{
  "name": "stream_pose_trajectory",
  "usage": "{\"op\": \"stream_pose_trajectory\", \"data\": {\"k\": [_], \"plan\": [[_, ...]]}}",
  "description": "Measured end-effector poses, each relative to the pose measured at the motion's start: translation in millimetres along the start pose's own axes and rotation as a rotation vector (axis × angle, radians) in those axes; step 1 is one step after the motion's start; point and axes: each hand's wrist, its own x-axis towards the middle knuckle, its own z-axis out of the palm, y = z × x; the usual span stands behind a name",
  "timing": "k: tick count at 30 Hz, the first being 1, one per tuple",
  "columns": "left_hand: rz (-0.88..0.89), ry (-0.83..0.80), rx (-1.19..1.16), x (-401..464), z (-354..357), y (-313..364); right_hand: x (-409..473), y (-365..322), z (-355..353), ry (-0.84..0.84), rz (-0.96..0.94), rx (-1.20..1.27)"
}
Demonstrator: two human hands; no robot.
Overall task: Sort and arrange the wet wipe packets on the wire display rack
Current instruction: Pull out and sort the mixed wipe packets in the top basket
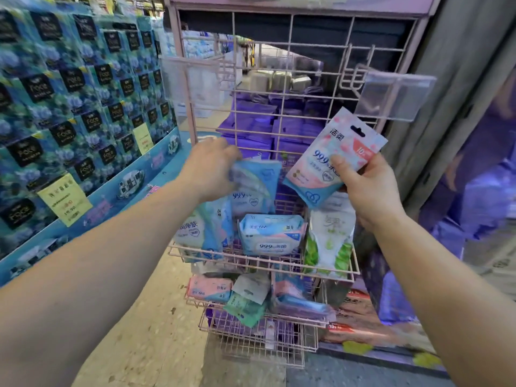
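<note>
A pink wire display rack stands in front of me with basket shelves. My left hand grips the top of a blue wet wipe packet standing in the upper basket. My right hand holds a pink and white wet wipe packet up in front of the grid, tilted to the right. In the upper basket lie another blue packet, a flat blue pack and a green-leaf packet. The lower basket holds pink, green and blue packets in a jumble.
Clear plastic label holders stick out from rack hooks at upper right and upper left. A tall display of blue tissue packs with yellow price tags fills the left. Purple packs are stacked behind the grid. A grey pillar stands at right.
</note>
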Motion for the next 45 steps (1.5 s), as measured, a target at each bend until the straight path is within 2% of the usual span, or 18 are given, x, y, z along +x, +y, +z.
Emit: {"op": "stream_pose_trajectory", "data": {"k": [3, 5, 10, 15, 17, 20, 23, 28, 32, 35, 37, 40, 43, 44, 45], "plan": [[-0.230, 0.084, -0.149, -5.7, -14.2, -22.3, -1.3, 2.2, 4.2, -0.057, -0.031, -0.087], [-0.263, 0.033, -0.142, -10.9, -20.6, -39.5, -1.9, 4.8, 15.8, -0.145, -0.017, -0.134], [-0.161, -0.244, 0.122, -23.7, -16.8, -63.3, -1.7, 15.1, 57.3, -0.403, 0.039, -0.480], [-0.086, -0.440, 0.111, -28.5, -10.5, -68.5, -1.7, 18.6, 87.7, -0.492, 0.087, -0.633], [-0.054, -0.417, 0.072, -26.9, -10.5, -66.7, -2.5, 25.2, 97.9, -0.498, 0.170, -0.676], [-0.044, -0.347, -0.063, -23.0, -13.6, -61.7, -2.8, 32.4, 107.1, -0.416, 0.280, -0.637], [-0.019, -0.403, -0.120, -19.5, -17.1, -53.6, -0.9, 29.5, 110.0, -0.381, 0.338, -0.603], [0.005, -0.476, -0.240, -16.5, -7.7, -41.8, -6.9, 32.6, 109.6, -0.421, 0.422, -0.490], [-0.033, -0.421, -0.303, -12.1, -2.3, -36.0, -8.8, 35.0, 106.0, -0.369, 0.374, -0.482], [-0.058, -0.311, -0.222, -9.9, -1.5, -36.3, -11.1, 36.9, 102.8, -0.318, 0.338, -0.556], [-0.114, -0.312, -0.300, -11.7, -12.0, -38.8, -13.0, 35.8, 100.7, -0.300, 0.302, -0.631], [-0.171, -0.442, -0.439, -18.3, -34.5, -43.8, -14.9, 30.5, 95.1, -0.245, 0.247, -0.669], [-0.122, -0.633, -0.383, -27.9, -48.1, -35.3, -24.1, 10.9, 84.2, -0.194, 0.121, -0.648], [-0.088, -0.686, -0.308, -30.1, -47.1, -30.2, -28.7, 4.3, 79.3, -0.281, 0.082, -0.697], [-0.056, -0.719, -0.230, -32.1, -44.6, -24.8, -35.0, -2.4, 74.4, -0.451, 0.062, -0.808]]}}
